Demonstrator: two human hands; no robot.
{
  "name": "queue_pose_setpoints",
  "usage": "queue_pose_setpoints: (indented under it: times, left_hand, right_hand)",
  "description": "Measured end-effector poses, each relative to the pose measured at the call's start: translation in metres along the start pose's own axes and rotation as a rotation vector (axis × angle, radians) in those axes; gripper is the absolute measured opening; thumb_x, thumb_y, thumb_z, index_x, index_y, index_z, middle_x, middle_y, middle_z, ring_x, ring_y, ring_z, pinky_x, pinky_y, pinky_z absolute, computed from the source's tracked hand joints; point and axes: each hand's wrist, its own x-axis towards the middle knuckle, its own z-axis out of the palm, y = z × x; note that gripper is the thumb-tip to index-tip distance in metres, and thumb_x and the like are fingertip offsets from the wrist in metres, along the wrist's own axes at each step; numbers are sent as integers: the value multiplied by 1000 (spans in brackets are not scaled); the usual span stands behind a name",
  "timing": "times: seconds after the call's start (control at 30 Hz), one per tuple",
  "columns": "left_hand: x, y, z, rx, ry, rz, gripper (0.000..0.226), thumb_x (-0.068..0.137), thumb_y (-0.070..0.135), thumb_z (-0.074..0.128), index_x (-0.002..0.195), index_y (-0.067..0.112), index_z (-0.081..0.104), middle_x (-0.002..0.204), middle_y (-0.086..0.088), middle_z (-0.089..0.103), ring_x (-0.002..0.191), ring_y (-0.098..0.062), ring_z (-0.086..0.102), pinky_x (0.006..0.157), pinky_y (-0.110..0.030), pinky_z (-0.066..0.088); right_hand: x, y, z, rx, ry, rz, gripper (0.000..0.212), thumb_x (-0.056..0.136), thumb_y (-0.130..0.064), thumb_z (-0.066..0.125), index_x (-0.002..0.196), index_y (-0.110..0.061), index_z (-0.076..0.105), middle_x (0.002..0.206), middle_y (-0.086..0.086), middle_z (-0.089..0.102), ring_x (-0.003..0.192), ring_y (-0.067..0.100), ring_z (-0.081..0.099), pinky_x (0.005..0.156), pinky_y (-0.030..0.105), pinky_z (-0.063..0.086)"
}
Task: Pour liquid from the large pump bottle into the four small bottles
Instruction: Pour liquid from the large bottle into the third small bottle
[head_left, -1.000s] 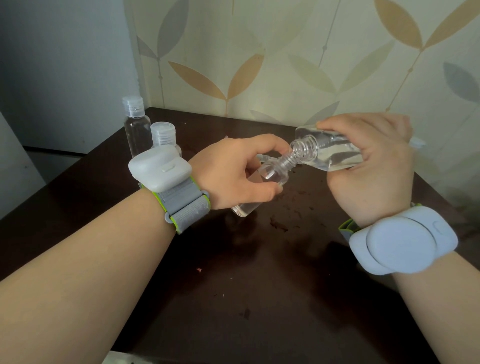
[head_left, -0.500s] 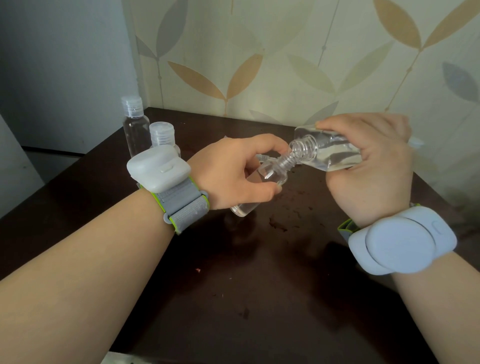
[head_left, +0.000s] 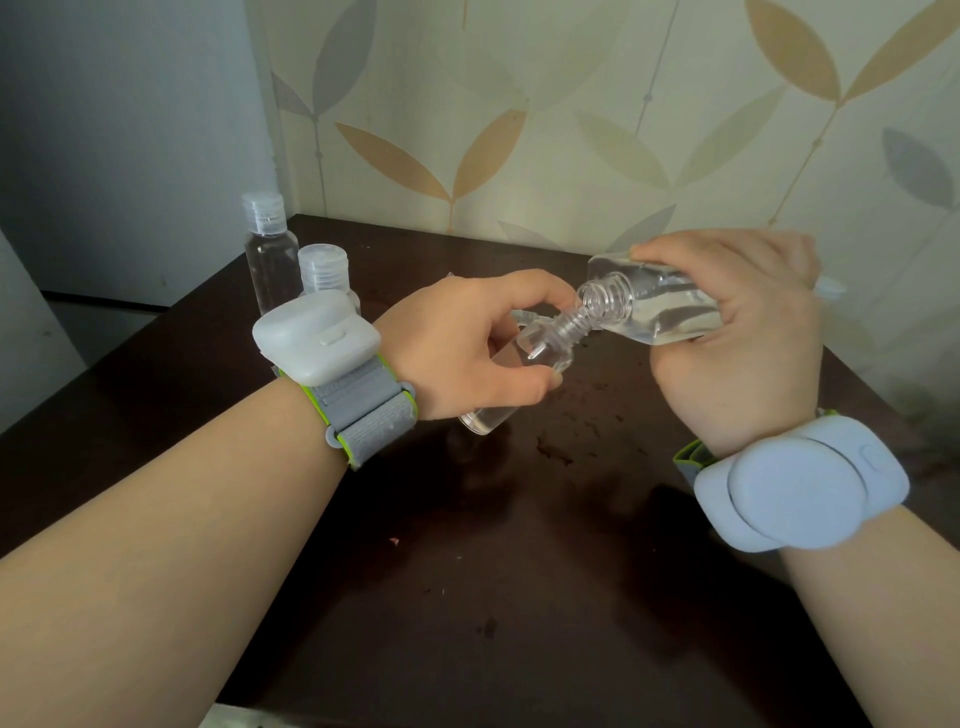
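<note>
**Two bottles meet mouth to mouth above the tabletop**

Two hands are busy over the dark tabletop (head_left: 519, 597), each closed around a clear bottle. The right hand (head_left: 737, 338) is wrapped about the large bottle (head_left: 654, 306), which lies tipped almost on its side, its open threaded neck pointing left and slightly down. Clear liquid sits in its lower side. The left hand (head_left: 467, 348) pinches the small bottle (head_left: 540, 353) between thumb and fingers and holds it slanted, its neck raised toward the right so that it touches the lip of the large bottle. A little clear liquid shows in the small bottle's base, which sticks out below the palm, just above the wood.

Both wrists carry pale strapped devices: the left wrist unit (head_left: 317, 332) on a grey and green band, the right wrist unit (head_left: 800, 483) rounder.

At the far left corner of the tabletop stand two capped small bottles, a taller one (head_left: 270, 249) and a shorter one (head_left: 324, 270) just beside it, partly hidden by the left wrist unit. Dark specks and smears mark the wood beneath the hands. Leaf-patterned wallpaper (head_left: 571, 104) covers the wall behind.
</note>
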Motion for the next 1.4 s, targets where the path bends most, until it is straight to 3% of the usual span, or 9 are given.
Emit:
queue_pose_setpoints:
  times: [0.13, 0.27, 0.4, 0.8, 1.1, 1.4]
  left_hand:
    - [-1, 1, -1, -6, -13, -9, 34, 65, 42, 60, 95, 47, 46, 63, 3, 63, 49, -4, 46, 56, -15, 39]
    - [-1, 2, -1, -15, -12, -12, 34, 65, 42, 61, 93, 49, 43, 65, 2, 64, 50, -4, 47, 57, -15, 40]
    - [0, 0, -1, -16, -7, 0, 37, 74, 30, 69, 96, 46, 44, 59, 5, 59, 48, -4, 45, 58, -19, 37]
    - [0, 0, -1, 1, -18, -13, 32, 62, 43, 57, 88, 53, 41, 64, 2, 64, 49, -3, 47, 58, -17, 39]
    - [0, -1, 0, -17, -15, -7, 37, 62, 42, 58, 96, 48, 46, 66, 1, 65, 48, -2, 47, 60, -19, 40]
    - [1, -3, 0, -2, -5, 1, 42, 65, 42, 61, 106, 41, 51, 61, 4, 63, 48, -3, 46, 56, -16, 40]
  right_hand:
    - [0, 0, 0, 5, -2, -7, 47, 56, 16, 57, 93, -10, 70, 90, 9, 65, 95, 21, 36, 85, 71, 32]
    - [0, 0, 0, -7, 2, -22, 46, 56, 16, 57, 92, -10, 70, 89, 10, 66, 97, 31, 45, 84, 72, 32]
    - [0, -1, 1, 15, 3, -2, 48, 55, 14, 52, 93, -9, 70, 90, 9, 65, 95, 21, 36, 84, 71, 33]
    - [0, 0, 1, 13, -2, -6, 51, 53, 15, 54, 94, -9, 70, 91, 10, 66, 95, 21, 36, 84, 71, 33]
    - [-1, 2, 2, -4, -3, -18, 49, 54, 17, 59, 93, -10, 70, 90, 9, 66, 98, 30, 44, 85, 71, 33]
    - [1, 2, 1, 30, -4, 1, 51, 53, 16, 54, 94, -10, 70, 90, 9, 65, 94, 20, 35, 85, 72, 32]
